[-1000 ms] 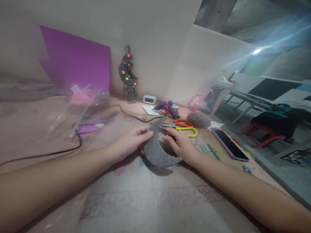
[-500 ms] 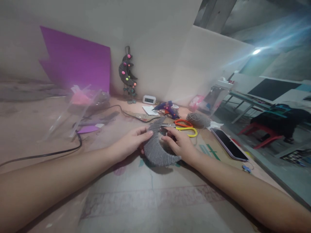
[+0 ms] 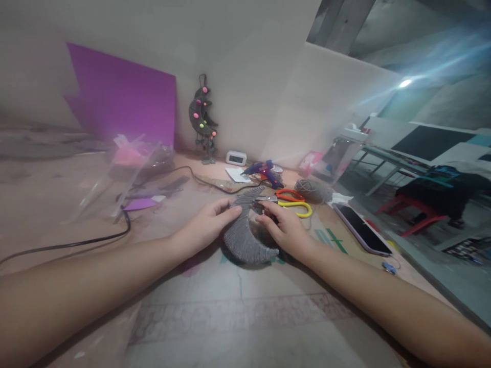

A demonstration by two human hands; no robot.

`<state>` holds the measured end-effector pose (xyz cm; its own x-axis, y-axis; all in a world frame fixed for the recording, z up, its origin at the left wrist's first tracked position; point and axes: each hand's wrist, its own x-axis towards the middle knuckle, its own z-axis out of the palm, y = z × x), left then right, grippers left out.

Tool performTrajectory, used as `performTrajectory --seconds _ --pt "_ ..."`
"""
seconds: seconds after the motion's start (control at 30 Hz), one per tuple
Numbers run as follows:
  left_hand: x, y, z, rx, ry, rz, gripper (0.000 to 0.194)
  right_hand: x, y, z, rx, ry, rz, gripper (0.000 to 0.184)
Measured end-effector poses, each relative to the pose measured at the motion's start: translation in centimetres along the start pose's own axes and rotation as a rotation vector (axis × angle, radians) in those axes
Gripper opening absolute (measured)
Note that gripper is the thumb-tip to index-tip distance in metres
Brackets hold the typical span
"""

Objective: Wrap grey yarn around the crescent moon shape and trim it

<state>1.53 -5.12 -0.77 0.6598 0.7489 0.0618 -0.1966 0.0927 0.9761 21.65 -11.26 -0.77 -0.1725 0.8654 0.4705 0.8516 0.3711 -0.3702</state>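
Observation:
A crescent moon wrapped in grey yarn is tilted up just above the covered table top. My left hand grips its outer left edge, thumb on the front face and fingers behind. Inside the curve, my right hand has thumb and fingers bent together in a pinch near the upper arm of the moon; what lies between them is too small to make out. Scissors with one orange and one yellow handle lie right behind my right hand. Farther back rests a ball of grey yarn.
Behind the scissors is a blue glue gun, near a small white clock. A finished moon ornament with coloured dots hangs on the wall. A phone lies at right; purple sheets lean at left. A black cable crosses the left.
The crescent has turned slightly, its lower tip shifting left away from my right wrist. Both hands stay nearly in place.

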Motion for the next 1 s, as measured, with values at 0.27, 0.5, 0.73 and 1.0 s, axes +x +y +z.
performTrajectory --seconds 0.27,0.5,0.73,1.0 --pt "-0.06 0.03 -0.02 0.031 0.015 0.011 0.021 -0.09 0.22 0.06 -0.002 0.010 -0.004 0.028" --pt "0.06 0.00 0.07 0.051 -0.009 0.050 0.018 0.06 0.17 0.03 -0.010 0.001 -0.012 0.028" --pt "-0.01 -0.03 -0.08 0.058 -0.018 0.062 0.021 0.04 0.45 0.19 0.005 -0.021 -0.013 0.029" --pt "-0.01 -0.04 -0.02 0.070 -0.024 0.053 0.021 -0.03 0.62 0.30 0.011 -0.005 -0.013 0.026"
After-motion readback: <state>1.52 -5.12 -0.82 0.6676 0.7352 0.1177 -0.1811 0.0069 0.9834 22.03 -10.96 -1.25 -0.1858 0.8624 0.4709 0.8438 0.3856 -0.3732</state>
